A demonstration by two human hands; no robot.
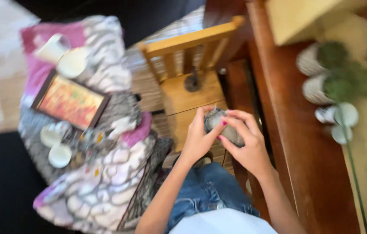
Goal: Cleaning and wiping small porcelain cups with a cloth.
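Observation:
Both my hands hold a small grey rounded object [220,125] over a small wooden chair [190,84]. My left hand [198,141] cups it from the left, and my right hand [246,141] wraps over it from the right with fingers curled on top. The picture is blurred, so what the object is cannot be told. A dark round thing [192,82] lies on the chair's seat near its backrest. My legs in blue jeans [209,190] show below my hands.
A patterned pink, grey and white cloth [105,182] at left carries a framed picture [71,100], white cups [60,155] and a white jug [53,47]. A brown wooden sideboard [305,143] at right bears potted green plants [335,69] and small white dishes [341,115].

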